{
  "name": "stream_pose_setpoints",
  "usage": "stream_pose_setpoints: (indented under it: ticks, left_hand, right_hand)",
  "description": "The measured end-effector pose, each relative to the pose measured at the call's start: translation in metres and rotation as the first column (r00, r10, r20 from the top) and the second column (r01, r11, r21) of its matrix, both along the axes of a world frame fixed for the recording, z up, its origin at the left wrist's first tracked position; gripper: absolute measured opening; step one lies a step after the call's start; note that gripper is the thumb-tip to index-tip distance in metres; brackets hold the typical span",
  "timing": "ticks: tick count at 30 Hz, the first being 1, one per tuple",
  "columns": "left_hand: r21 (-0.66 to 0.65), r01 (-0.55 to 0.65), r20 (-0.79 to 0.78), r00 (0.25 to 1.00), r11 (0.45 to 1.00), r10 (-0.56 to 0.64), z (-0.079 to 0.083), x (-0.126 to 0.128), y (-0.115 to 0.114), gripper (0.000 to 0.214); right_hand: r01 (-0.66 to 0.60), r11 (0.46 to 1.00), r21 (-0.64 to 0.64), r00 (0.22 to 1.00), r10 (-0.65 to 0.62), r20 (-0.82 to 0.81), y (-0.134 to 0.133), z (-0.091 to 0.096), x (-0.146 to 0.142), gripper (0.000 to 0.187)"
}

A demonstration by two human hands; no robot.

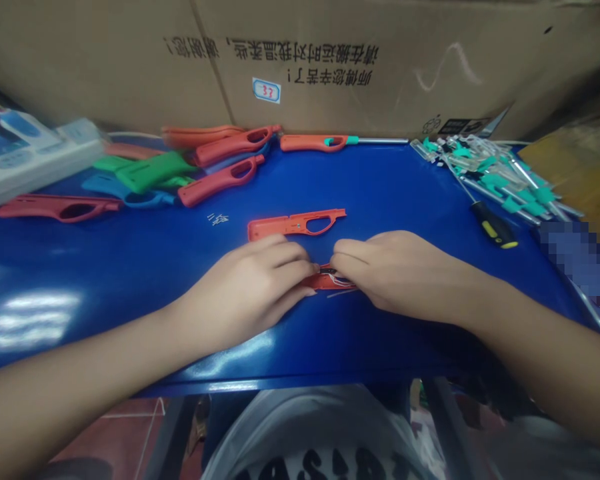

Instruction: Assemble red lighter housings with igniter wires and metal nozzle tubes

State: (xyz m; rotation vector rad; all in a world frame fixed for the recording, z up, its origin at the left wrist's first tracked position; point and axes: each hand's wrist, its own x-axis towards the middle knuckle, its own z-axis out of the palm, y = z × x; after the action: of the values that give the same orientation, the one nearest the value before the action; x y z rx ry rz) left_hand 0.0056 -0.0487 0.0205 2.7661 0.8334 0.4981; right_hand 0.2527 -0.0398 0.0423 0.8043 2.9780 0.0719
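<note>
My left hand [257, 280] and my right hand [387, 270] meet at the middle of the blue table [130, 280], both pinching an orange lighter half-shell [327, 280] that lies flat between them. Thin wires show at its right end; most of it is hidden under my fingers. Just beyond the hands lies a second orange half-shell [295, 225], untouched. A small heap of tiny screws [219, 219] sits to its left.
Coloured lighter shells [180, 167] in red, green, blue and orange are piled at the back left, with a full orange lighter [330, 141] behind. Teal-tipped metal tubes [495, 177] and a black-yellow screwdriver [493, 225] lie right. Cardboard boxes [300, 60] wall the back.
</note>
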Motion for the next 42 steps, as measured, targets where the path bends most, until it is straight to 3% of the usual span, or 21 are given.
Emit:
stream_pose_setpoints:
  ticks: [22,34,38,42]
  left_hand:
    - [0.052,0.026,-0.068,0.997,0.998,-0.022,0.0032,0.0016,-0.0008,0.031]
    - [0.108,0.066,-0.205,0.978,0.992,-0.043,0.0058,0.005,-0.0038,0.031]
    - [0.091,0.053,-0.159,0.987,0.994,-0.038,0.0052,0.0029,-0.0037,0.03]
    - [0.049,0.044,-0.061,0.997,0.998,-0.041,0.002,-0.001,-0.0007,0.029]
  right_hand:
    - [0.141,0.99,0.002,0.99,-0.141,-0.023,-0.0071,-0.0015,-0.0048,0.013]
    - [0.095,0.994,-0.053,0.995,-0.095,-0.003,-0.0071,0.0004,-0.0078,0.019]
    - [0.134,0.989,-0.057,0.991,-0.135,-0.015,-0.0077,0.0031,-0.0075,0.012]
    - [0.23,0.966,-0.115,0.962,-0.244,-0.124,-0.0056,0.004,-0.0042,0.019]
